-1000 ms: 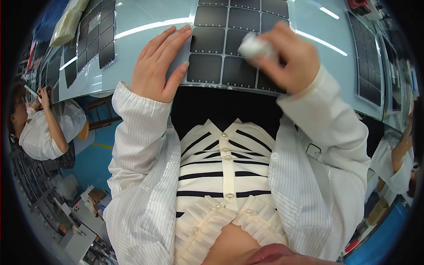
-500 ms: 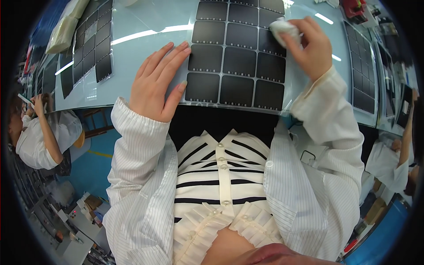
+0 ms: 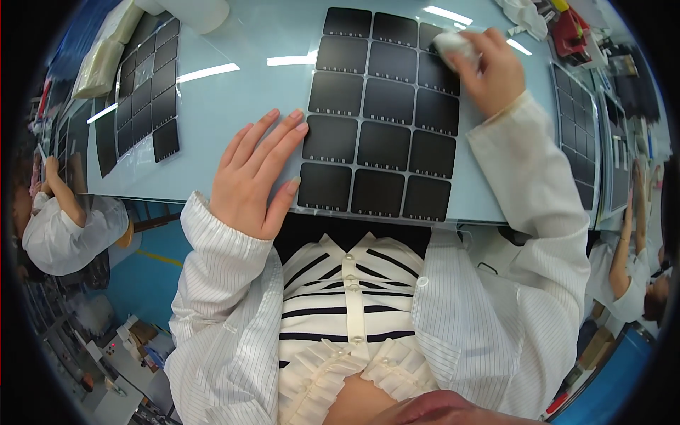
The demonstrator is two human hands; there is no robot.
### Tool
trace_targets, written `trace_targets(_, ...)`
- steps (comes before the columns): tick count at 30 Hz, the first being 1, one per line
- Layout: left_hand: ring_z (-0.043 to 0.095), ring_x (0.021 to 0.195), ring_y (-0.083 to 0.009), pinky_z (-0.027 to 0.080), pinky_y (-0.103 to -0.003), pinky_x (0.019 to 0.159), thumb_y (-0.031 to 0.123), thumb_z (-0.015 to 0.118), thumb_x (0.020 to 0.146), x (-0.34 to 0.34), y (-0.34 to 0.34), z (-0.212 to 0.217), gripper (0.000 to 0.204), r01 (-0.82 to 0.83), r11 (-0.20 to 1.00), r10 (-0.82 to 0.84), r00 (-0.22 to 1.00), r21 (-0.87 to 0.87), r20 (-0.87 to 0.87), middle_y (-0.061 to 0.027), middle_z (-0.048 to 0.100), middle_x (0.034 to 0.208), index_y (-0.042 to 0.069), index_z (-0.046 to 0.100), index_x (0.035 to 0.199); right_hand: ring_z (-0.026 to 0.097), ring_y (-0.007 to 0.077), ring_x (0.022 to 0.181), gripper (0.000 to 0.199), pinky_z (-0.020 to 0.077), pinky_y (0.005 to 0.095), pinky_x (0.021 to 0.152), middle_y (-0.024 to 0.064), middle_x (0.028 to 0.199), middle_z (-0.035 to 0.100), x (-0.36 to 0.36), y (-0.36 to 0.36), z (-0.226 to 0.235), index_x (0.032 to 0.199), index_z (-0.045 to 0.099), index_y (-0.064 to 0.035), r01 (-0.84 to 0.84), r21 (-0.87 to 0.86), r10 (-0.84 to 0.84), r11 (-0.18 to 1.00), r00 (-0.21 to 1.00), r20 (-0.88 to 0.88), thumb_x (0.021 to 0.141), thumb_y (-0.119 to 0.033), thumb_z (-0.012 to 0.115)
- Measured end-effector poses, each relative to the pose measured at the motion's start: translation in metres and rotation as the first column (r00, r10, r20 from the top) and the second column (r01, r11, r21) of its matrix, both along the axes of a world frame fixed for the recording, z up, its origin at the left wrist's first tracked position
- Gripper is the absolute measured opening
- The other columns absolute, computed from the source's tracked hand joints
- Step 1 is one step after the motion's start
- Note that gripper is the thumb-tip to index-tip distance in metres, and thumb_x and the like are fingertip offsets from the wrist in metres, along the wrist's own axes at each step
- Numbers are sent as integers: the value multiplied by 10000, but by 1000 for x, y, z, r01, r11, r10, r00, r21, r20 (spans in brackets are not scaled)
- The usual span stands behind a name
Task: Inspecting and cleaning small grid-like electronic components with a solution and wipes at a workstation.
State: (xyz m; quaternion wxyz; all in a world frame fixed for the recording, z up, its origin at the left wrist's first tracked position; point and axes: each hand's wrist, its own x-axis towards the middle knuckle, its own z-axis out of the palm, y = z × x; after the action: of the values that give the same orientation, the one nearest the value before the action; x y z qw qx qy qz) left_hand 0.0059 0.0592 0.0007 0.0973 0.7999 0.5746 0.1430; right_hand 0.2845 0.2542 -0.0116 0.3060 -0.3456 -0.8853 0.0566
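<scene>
Right hand (image 3: 494, 74): fingers clamped on cloth (image 3: 457, 49), dark sheet (image 3: 386, 101) left and bodyward, long axis fore-aft. Left hand (image 3: 251, 177): fingers slightly apart, sheet rightward.

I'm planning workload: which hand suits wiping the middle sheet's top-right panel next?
Probably the right hand: it holds the crumpled white wad at that black rectangular panel; the left hand, palm down, lies lower left.

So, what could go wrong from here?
The crumpled white wad in the bare right hand might scuff the grid of glossy black rectangles. The grid could shift: the left hand lies only along its left edge. Its front end lies near the edge of the pale blue tabletop and might slip off.
</scene>
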Motion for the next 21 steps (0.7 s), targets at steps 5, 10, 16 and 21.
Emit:
trace_targets(5, 369, 1367, -344, 255, -483, 1134, 107, 569, 771, -2, 2, 2, 624, -2, 999, 2, 1000, -39, 19, -109, 440, 1461, 53, 455, 1382, 640, 269, 764, 356, 538, 363, 602, 98, 847, 566, -30, -71, 4, 1051, 656, -71, -566, -383, 638, 730, 765, 88, 710, -112, 749)
trace_targets(10, 364, 1369, -351, 252, -489, 1131, 111, 569, 769, -3, 2, 2, 632, 7, 999, -7, 1000, -48, 3, -114, 438, 1461, 50, 448, 1386, 657, 312, 824, 255, 532, 414, 712, 124, 930, 642, -37, 29, 12, 986, 677, -82, 112, -173, -102, 979, 993, 63, 801, -255, 696)
trace_targets(16, 380, 1356, -354, 263, -485, 1123, 111, 576, 757, -4, 4, 1, 642, 4, 999, -3, 1000, -44, 29, -109, 445, 1457, 52, 452, 1384, 631, 300, 767, 338, 517, 373, 619, 114, 930, 576, -55, -26, 4, 1040, 632, -53, -402, -242, 430, 883, 900, 76, 746, -169, 750)
trace_targets(21, 389, 1349, -350, 270, -483, 1118, 111, 587, 750, -4, 5, 2, 648, 2, 999, -1, 999, -48, 35, -109, 450, 1453, 52, 456, 1383, 625, 319, 816, 297, 514, 391, 698, 104, 937, 603, -78, 32, 7, 1039, 641, -85, -60, -103, 66, 993, 996, 58, 809, -261, 706)
